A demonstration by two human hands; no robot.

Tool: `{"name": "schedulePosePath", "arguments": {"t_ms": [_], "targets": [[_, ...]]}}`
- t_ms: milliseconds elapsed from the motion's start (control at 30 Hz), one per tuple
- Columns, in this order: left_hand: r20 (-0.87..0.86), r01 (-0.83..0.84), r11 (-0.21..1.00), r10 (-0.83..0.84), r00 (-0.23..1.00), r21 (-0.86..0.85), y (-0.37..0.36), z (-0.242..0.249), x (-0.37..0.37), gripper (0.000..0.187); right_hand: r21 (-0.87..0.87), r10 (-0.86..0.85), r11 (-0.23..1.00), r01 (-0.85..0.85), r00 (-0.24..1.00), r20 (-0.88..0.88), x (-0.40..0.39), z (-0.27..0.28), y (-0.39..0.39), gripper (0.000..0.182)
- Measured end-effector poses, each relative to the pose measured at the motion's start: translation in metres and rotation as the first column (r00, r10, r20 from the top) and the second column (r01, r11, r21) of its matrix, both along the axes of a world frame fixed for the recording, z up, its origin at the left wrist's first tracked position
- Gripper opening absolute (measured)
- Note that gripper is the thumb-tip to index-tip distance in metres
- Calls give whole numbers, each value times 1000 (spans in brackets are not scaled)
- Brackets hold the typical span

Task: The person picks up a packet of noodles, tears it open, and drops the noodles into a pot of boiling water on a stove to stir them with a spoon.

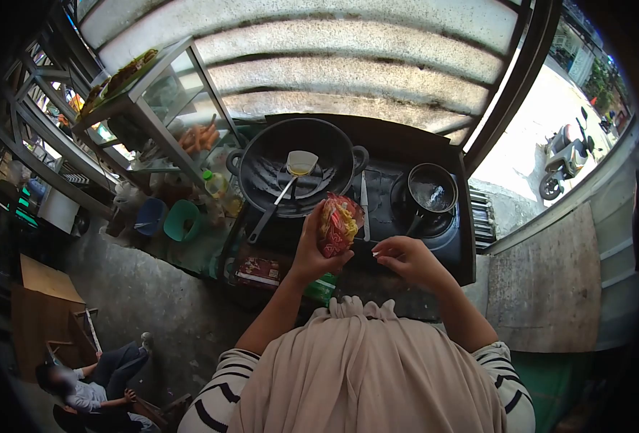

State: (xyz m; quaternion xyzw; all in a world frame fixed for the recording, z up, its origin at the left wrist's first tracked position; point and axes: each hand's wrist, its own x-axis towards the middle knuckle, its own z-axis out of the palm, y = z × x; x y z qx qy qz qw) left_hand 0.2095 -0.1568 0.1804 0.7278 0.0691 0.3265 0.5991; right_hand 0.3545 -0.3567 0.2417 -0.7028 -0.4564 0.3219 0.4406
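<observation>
The left hand (306,254) is closed around a red-and-yellow packet (337,224), held upright. The right hand (404,257), just beside it, pinches a small torn scrap between thumb and forefinger. Directly beyond the packet sits a black wok (262,173) containing a ladle (296,168).

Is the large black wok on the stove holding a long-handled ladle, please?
Yes, a long-handled ladle rests inside the large black wok, its handle sticking out over the near rim.
</observation>
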Motion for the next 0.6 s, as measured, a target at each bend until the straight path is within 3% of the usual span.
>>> {"name": "schedulePosePath", "arguments": {"t_ms": [33, 100, 200, 267, 300, 333, 367, 433, 600], "targets": [[-1, 40, 998, -40, 999, -51, -2, -3, -1, 106, -3, 1, 1000, -1, 1000, 0, 0, -9, 0, 22], [-3, 74, 992, -74, 997, -103, -5, -5, -4, 108, -25, 65, 997, -71, 977, -205, 0, -27, 3, 21], [-39, 30, 999, -31, 999, -19, -6, -3, -9, 107, 9, 3, 1000, -2, 998, -59, 2, -30, 5, 19], [-75, -34, 988, 46, 996, 152, -8, -1, -12, 105, 36, -72, 997, 71, 997, 0, 2, -14, 9, 19], [-77, -31, 988, 43, 996, 151, -9, 1, -14, 105, 169, -115, 980, 105, 992, 49, 2, -5, 12, 20], [-151, -73, 936, 131, 980, 343, -11, 4, -16, 103, 301, -164, 945, 129, 982, 92, 1, 3, 15, 21], [-204, -93, 845, 231, 951, 526, -12, 5, -18, 101, 300, -164, 945, 130, 982, 91, -3, 9, 18, 21], [-162, -114, 831, 238, 958, 545, -14, 3, -17, 100, 280, -184, 957, 72, 899, 398, -10, 17, 26, 28], [-60, -164, 710, 278, 959, 685, -14, 2, -19, 97, 208, -185, 972, 111, 908, 376, -11, -1, 37, 32]]}}
